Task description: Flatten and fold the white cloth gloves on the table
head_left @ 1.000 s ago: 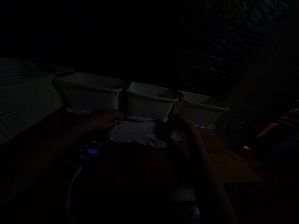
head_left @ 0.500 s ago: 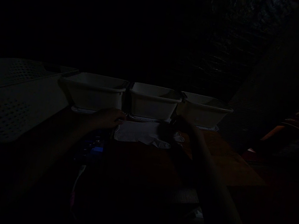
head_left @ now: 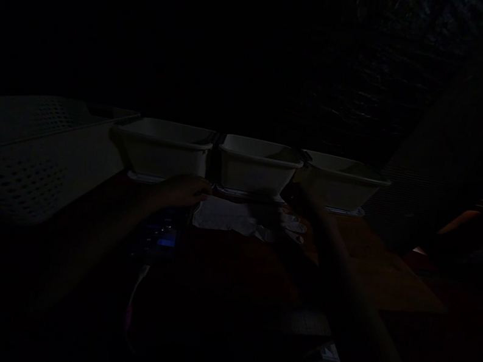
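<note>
The scene is very dark. A white glove (head_left: 226, 215) lies flat on the wooden table, its cuff to the left and its fingers to the right. My left hand (head_left: 184, 190) is at the upper corner of the cuff, its fingers closed together on the edge. Just above the glove's finger end is my right hand (head_left: 301, 199); its fingers are lost in shadow, and whether they touch the glove is unclear. A dark device with a small lit blue screen (head_left: 166, 238) sits below my left hand, with a pale cable (head_left: 139, 281) running from it.
Three pale plastic bins, left (head_left: 165, 153), middle (head_left: 257, 168) and right (head_left: 342, 185), stand in a row behind the glove. A white perforated basket (head_left: 86, 170) is at the left. Bare wooden tabletop (head_left: 383, 273) shows at right. Another person's arm (head_left: 459, 223) appears at far right.
The whole view has shifted, so everything sits slightly further right. The glove's fingers look flatter and more spread than before. Both hands stay close to the glove.
</note>
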Demonstrator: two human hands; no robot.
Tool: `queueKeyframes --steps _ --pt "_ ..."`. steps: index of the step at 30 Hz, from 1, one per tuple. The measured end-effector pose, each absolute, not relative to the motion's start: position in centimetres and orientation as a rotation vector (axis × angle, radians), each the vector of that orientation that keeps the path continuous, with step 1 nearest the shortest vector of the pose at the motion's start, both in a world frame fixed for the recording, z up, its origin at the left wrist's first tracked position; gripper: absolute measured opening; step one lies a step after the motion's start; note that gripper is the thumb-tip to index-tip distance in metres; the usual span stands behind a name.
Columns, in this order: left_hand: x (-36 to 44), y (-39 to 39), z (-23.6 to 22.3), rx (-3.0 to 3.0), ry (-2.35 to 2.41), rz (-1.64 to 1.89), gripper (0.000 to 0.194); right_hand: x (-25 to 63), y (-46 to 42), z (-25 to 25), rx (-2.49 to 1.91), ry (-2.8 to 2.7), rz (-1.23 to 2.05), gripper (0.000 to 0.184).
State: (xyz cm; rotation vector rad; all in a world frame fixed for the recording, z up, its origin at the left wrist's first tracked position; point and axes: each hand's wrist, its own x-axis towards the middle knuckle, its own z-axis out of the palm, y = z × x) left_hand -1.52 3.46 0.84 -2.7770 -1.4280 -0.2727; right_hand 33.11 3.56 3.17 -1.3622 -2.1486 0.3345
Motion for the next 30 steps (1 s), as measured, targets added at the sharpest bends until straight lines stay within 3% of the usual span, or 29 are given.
queueKeyframes --steps 3,9,12,30 --pt "-1.5 3.3 1.1 -2.780 -1.479 -0.293 0.027 30.4 2.5 3.0 -1.241 -2.220 0.305 0.016" --pt "-1.7 3.2 1.5 -2.830 -1.505 -0.340 0.026 22.7 -4.4 1.8 -0.407 -2.402 0.391 0.026" --pt "-2.0 3.5 1.5 -2.729 -1.523 -0.359 0.026 20.9 -6.3 1.0 -0.207 -2.491 0.409 0.025" --pt "-2.3 3.9 1.3 -2.636 -1.497 -0.378 0.027 20.3 -6.8 0.2 -0.126 -2.658 0.402 0.032"
